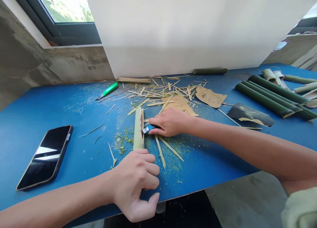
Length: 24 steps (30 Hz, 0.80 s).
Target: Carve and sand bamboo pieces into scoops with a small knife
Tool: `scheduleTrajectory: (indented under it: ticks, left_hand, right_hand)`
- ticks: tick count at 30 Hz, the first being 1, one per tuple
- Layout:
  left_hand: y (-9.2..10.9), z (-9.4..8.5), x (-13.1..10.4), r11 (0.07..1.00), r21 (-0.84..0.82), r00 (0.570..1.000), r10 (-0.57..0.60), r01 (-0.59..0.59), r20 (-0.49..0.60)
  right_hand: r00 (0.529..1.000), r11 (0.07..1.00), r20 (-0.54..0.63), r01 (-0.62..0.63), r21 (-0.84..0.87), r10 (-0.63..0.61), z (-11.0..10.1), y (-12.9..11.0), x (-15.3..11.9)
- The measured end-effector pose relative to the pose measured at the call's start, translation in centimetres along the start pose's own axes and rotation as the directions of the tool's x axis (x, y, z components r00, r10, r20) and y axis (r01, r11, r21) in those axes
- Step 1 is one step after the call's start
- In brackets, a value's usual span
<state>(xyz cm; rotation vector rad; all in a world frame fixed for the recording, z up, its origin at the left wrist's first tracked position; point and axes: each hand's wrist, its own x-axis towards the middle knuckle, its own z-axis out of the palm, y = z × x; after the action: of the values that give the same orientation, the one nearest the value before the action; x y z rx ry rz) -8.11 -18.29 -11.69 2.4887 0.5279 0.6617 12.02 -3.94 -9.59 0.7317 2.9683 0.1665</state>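
Observation:
A pale green split piece of bamboo (138, 129) lies on the blue table (81, 106), pointing away from me. My left hand (138, 181) grips its near end, fingers curled over it, and hides that end. In my right hand (167, 122) is a blue utility knife (150, 128), held in a closed fist. Its blade meets the right edge of the bamboo, where the surface looks rough and brown. Green shavings (127, 135) and thin bamboo slivers (170, 148) are scattered around the piece.
A phone (46, 158) rests at the left. Behind are a green utility knife (107, 91), many bamboo strips (158, 91) and brown sandpaper sheets (210, 96). Dark green bamboo lengths (269, 97) lie at the right, near a curved dark piece (250, 115). A white board (183, 30) stands behind.

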Motion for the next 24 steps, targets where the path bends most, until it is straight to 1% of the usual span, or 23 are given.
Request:
scheduleTrajectory:
  ticks: [1, 2, 3, 4, 5, 6, 7, 8, 9, 11, 13, 15, 17, 19, 21, 24]
  left_hand:
    - [0.0, 0.0, 0.0, 1.000, 0.006, 1.000, -0.002, 0.002, 0.001]
    - [0.0, 0.0, -0.1, 1.000, 0.013, 1.000, -0.004, 0.004, 0.002]
    - [0.1, -0.1, -0.1, 1.000, 0.021, 1.000, -0.005, 0.005, 0.006]
    - [0.1, -0.1, -0.1, 1.000, 0.029, 1.000, -0.006, 0.005, 0.011]
    - [0.1, -0.1, -0.2, 0.999, 0.038, 1.000, -0.005, 0.005, 0.017]
    - [0.1, -0.1, -0.2, 0.999, 0.046, 1.000, -0.004, 0.003, 0.019]
    - [0.1, -0.1, -0.2, 0.999, 0.053, 1.000, 0.000, -0.001, 0.019]
    - [0.1, -0.1, -0.3, 0.998, 0.059, 1.000, 0.005, -0.006, 0.014]
    - [0.1, -0.1, -0.3, 0.998, 0.063, 1.000, 0.011, -0.011, 0.010]
    - [0.1, -0.1, -0.3, 0.997, 0.069, 1.000, 0.025, -0.025, -0.002]
    - [0.1, -0.2, -0.4, 0.996, 0.080, 0.999, 0.042, -0.040, -0.027]
    - [0.2, -0.4, -0.4, 0.995, 0.096, 0.997, 0.047, -0.041, -0.055]
    - [0.3, -0.6, -0.4, 0.992, 0.125, 0.998, 0.026, -0.019, -0.058]
    - [0.3, -0.8, -0.4, 0.987, 0.161, 1.000, -0.012, 0.016, -0.023]
    - [0.4, -0.9, -0.5, 0.981, 0.187, 0.998, -0.051, 0.046, 0.022]
    - [0.4, -1.0, -0.6, 0.977, 0.204, 0.994, -0.080, 0.062, 0.080]
  right_hand:
    - [1.000, 0.999, -0.005, -0.030, -0.019, 0.030, 0.1, 0.8, 0.5]
    - [0.996, 0.995, -0.007, -0.088, -0.042, 0.088, 0.1, 1.8, 1.1]
    - [0.986, 0.983, -0.004, -0.169, -0.066, 0.169, 0.0, 3.1, 1.6]
    - [0.965, 0.961, 0.003, -0.260, -0.094, 0.261, -0.3, 4.6, 2.2]
    - [0.903, 0.896, 0.014, -0.423, -0.135, 0.429, -0.6, 6.2, 2.6]
    - [0.826, 0.819, 0.031, -0.551, -0.161, 0.562, -1.1, 7.6, 3.0]
    - [0.771, 0.762, 0.014, -0.626, -0.167, 0.637, -1.6, 8.9, 3.1]
    - [0.749, 0.738, -0.018, -0.656, -0.156, 0.662, -2.2, 9.7, 3.1]
    - [0.755, 0.745, -0.036, -0.653, -0.134, 0.655, -2.8, 10.0, 3.0]
    - [0.799, 0.795, -0.062, -0.602, -0.079, 0.599, -3.7, 9.2, 2.3]
    - [0.845, 0.845, -0.059, -0.534, -0.036, 0.531, -4.4, 7.1, 1.5]
    - [0.874, 0.875, -0.052, -0.484, -0.005, 0.483, -4.7, 4.6, 0.6]
    - [0.895, 0.895, -0.032, -0.445, 0.017, 0.446, -4.5, 2.7, -0.1]
    - [0.917, 0.916, 0.011, -0.400, 0.021, 0.400, -4.1, 1.5, -0.4]
    - [0.944, 0.944, 0.046, -0.329, 0.017, 0.328, -3.5, 0.9, -0.4]
    - [0.972, 0.972, 0.051, -0.231, 0.038, 0.229, -2.8, 0.4, 0.1]
